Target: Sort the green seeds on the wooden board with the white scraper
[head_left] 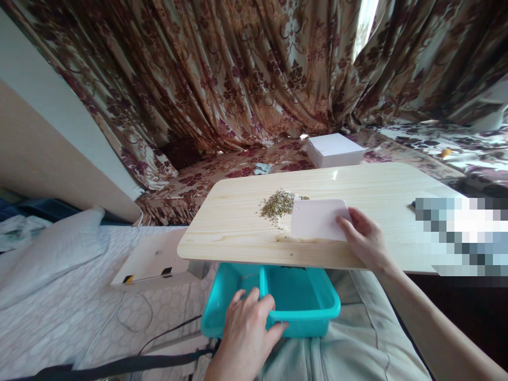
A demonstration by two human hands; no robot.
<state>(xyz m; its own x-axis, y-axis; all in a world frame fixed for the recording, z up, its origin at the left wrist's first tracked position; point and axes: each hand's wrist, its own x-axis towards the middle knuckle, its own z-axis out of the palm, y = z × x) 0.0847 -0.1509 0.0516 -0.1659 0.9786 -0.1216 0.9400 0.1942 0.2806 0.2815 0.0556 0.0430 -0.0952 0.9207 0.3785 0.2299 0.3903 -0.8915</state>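
With my right hand I grip the right edge of a thin white plastic scraper, thumb on top. Its left edge meets a pile of small green and white grains or beans on the light wooden tabletop. My left hand holds the near rim of a turquoise divided bin, fingers over the rim and thumb outside. The bin sits on my lap, partly under the table's front edge. A wall splits it into compartments; part of its inside is hidden by the tabletop.
A white box stands behind the table, with a small greyish cloth left of it. A flat white carton lies on the bed at left, near cables. A blurred-out object occupies the table's right end.
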